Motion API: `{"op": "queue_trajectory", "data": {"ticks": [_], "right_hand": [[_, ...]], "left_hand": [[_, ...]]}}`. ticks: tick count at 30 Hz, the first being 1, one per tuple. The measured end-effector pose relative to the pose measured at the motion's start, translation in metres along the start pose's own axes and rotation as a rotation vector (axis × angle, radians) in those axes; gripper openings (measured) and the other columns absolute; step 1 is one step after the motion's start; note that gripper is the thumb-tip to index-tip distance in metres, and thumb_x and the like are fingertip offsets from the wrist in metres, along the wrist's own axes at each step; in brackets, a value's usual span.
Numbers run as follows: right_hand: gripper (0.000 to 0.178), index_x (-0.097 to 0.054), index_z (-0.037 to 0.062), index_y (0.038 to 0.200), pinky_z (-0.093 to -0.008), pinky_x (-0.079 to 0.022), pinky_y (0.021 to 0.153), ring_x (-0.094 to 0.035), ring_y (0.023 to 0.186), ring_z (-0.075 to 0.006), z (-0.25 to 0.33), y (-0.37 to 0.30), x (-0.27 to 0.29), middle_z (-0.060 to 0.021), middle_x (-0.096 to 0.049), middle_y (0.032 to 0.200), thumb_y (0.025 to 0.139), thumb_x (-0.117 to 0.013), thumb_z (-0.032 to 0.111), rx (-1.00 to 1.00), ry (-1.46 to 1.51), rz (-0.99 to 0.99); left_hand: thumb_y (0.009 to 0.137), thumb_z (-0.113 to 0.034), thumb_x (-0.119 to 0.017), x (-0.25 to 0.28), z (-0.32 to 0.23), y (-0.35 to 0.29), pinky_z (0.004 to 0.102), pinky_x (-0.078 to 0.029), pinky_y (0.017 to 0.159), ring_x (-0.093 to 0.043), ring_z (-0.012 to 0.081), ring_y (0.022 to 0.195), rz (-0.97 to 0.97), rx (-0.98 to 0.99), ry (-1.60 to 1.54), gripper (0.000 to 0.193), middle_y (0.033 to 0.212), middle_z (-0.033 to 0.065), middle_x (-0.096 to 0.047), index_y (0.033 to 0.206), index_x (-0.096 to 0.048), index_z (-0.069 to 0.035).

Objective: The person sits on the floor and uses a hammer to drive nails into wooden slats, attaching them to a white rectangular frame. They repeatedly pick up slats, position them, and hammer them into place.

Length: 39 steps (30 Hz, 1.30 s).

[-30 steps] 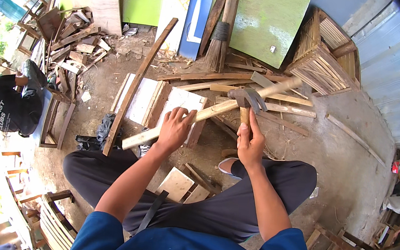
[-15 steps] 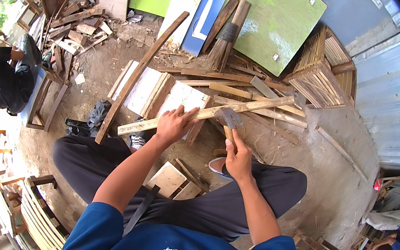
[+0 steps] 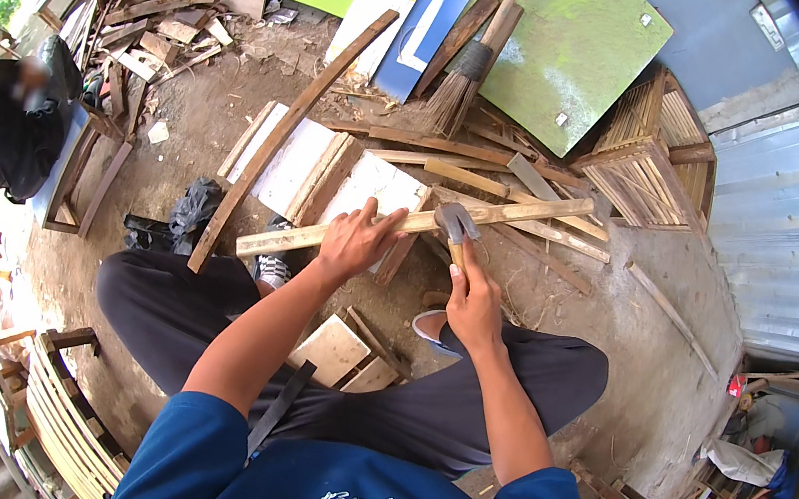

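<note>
My left hand [image 3: 357, 240] is curled over a long pale wooden strip [image 3: 536, 210], which slants up to the right across a low wooden block bench [image 3: 313, 178] with white-topped sections. In my right hand [image 3: 476, 308] is a claw hammer [image 3: 457, 221], gripped by its wooden handle. Its metal head is at the strip's near edge, to the right of my left hand; whether it touches the wood I cannot tell. A darker, slightly bowed wooden piece [image 3: 291, 139] leans across the bench's left part.
Loose wood strips [image 3: 530, 181] lie beyond the bench, beside a stick broom [image 3: 462, 81] and a green panel [image 3: 576, 61]. A slatted wooden frame [image 3: 658, 162] stands at right. Far left are a scrap wood pile [image 3: 152, 20] and a person in black [image 3: 17, 128]. Another person's sleeve [image 3: 779, 491] shows at right.
The hammer head has turned and shifted slightly, so its curved claw shows more plainly over the strip. My left hand keeps its place on the strip. The whole view has shifted a little.
</note>
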State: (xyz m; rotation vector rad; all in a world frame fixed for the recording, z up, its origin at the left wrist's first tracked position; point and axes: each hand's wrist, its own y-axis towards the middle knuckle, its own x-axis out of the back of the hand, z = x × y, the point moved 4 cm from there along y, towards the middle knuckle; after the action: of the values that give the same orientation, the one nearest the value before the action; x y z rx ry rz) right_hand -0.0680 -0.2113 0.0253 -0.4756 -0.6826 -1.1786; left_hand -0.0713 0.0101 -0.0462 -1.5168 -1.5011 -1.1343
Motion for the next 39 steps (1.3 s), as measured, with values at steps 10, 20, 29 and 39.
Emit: {"op": "queue_trajectory", "data": {"ticks": [10,20,29,39], "right_hand": [[0.048,-0.05,0.004,0.151,-0.049,-0.056,0.08,-0.07,0.097,-0.0451,0.004,-0.005,0.012,-0.0269,-0.071,0.11,0.104,-0.057,0.011,0.118,0.096,-0.124],[0.048,-0.05,0.0031,0.151,-0.0476,-0.056,0.079,-0.07,0.096,-0.0462,0.001,0.004,0.009,-0.028,-0.07,0.115,0.104,-0.057,0.009,0.012,0.102,-0.063],[0.051,-0.049,0.0095,0.153,-0.051,-0.056,0.078,-0.069,0.093,-0.0471,-0.002,0.001,-0.008,-0.0289,-0.07,0.106,0.103,-0.058,0.011,0.082,-0.013,-0.002],[0.045,-0.05,-0.0033,0.149,-0.0447,-0.057,0.085,-0.07,0.1,-0.0454,0.003,-0.004,0.011,-0.0296,-0.069,0.114,0.106,-0.054,0.011,0.082,0.193,-0.162]], "left_hand": [[0.102,-0.05,-0.057,-0.002,0.001,-0.002,0.0447,-0.055,0.07,-0.069,0.0296,0.078,-0.012,0.001,0.022,0.044,0.106,0.0113,-0.058,0.143,-0.059,-0.031],[0.103,-0.049,-0.056,-0.002,0.0,-0.002,0.0432,-0.054,0.071,-0.068,0.029,0.079,-0.041,-0.005,0.052,0.044,0.103,0.0113,-0.059,0.144,-0.059,-0.032],[0.103,-0.049,-0.057,-0.003,0.0,-0.001,0.0433,-0.054,0.071,-0.069,0.0301,0.077,-0.038,-0.034,0.088,0.044,0.104,0.0118,-0.06,0.143,-0.059,-0.031],[0.104,-0.048,-0.055,-0.003,0.0,-0.002,0.0438,-0.054,0.072,-0.07,0.0304,0.079,-0.065,-0.004,0.053,0.042,0.103,0.0107,-0.061,0.141,-0.06,-0.028]]}}
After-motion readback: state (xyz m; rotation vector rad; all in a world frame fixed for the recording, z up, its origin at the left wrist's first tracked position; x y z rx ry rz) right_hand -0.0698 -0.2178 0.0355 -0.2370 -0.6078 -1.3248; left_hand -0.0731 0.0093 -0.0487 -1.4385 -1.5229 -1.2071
